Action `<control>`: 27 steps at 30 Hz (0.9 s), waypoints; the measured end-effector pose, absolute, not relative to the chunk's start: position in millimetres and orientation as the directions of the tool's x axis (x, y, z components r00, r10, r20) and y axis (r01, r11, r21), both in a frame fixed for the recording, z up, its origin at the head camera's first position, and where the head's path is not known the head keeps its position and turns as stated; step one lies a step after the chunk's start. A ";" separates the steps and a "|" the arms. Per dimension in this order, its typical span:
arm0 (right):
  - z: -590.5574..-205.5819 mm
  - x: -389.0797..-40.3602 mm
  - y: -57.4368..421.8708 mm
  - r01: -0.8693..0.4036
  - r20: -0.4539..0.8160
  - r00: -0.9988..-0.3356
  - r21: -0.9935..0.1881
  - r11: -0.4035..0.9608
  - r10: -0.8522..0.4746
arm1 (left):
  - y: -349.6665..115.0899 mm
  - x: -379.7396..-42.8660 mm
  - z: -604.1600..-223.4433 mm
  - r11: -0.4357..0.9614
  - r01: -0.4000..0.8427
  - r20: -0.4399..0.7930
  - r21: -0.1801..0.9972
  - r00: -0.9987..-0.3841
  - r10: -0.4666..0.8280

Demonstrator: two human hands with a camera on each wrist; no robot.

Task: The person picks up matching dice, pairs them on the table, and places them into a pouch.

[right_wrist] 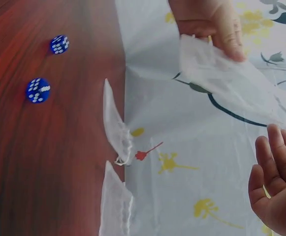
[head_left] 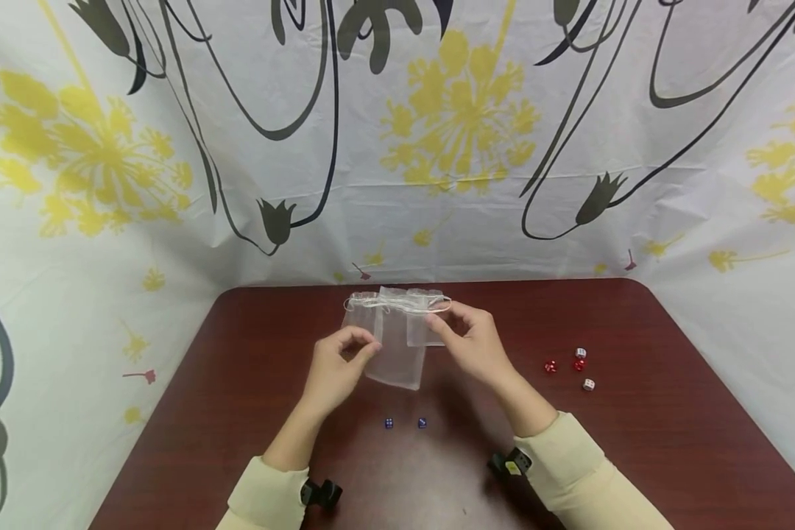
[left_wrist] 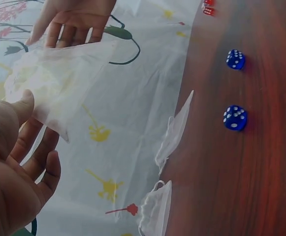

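A sheer white drawstring pouch is held up between both hands over the far part of the table. My left hand pinches its left edge; in the left wrist view the thumb of that left hand lies over the fabric. My right hand pinches the pouch near its upper right, by the pale cords. In the right wrist view, the outer fingers of the right hand are spread loosely. Two more pouches lie at the table's back edge, partly behind the held one in the head view.
Two blue dice, one on the left and one on the right, lie on the dark red-brown table nearer than the hands. Right of the hands are two red dice and two white dice. A patterned white cloth hangs behind the table.
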State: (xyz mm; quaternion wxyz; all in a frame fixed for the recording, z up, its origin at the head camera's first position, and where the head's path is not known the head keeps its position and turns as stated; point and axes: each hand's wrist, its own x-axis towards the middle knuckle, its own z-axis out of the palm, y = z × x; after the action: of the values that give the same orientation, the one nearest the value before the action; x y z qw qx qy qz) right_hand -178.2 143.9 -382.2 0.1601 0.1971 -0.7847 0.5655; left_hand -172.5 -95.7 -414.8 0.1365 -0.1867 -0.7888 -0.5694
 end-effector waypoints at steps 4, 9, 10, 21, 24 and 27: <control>-378.3 -179.1 142.8 -0.494 0.480 -0.869 -0.826 0.271 -0.121 | -94.0 -169.8 -416.1 0.313 0.485 0.452 0.817 -0.875 0.175; -375.9 -179.4 141.4 -0.491 0.469 -0.871 -0.830 0.265 -0.144 | -94.5 -168.6 -417.1 0.325 0.509 0.467 0.797 -0.861 0.201; -375.6 -179.5 141.0 -0.488 0.466 -0.873 -0.831 0.266 -0.145 | -94.5 -168.3 -416.7 0.328 0.514 0.472 0.793 -0.858 0.204; -372.5 -174.9 139.9 -0.524 0.502 -0.851 -0.796 0.302 -0.152 | -98.3 -166.8 -399.6 0.284 0.516 0.485 0.808 -0.856 0.177; -370.0 -172.7 140.9 -0.579 0.551 -0.815 -0.760 0.294 -0.180 | -99.8 -168.1 -384.6 0.234 0.550 0.521 0.802 -0.835 0.175; -368.6 -172.4 143.0 -0.633 0.603 -0.773 -0.722 0.279 -0.194 | -98.6 -169.6 -369.2 0.212 0.593 0.561 0.777 -0.805 0.194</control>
State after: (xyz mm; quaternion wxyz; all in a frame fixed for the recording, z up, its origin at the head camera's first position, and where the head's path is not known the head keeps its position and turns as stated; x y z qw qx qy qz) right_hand -172.4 143.0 -368.6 0.2042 0.2676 -0.7732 0.5374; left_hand -169.6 -98.6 -369.2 0.1744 -0.2595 -0.7586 -0.5716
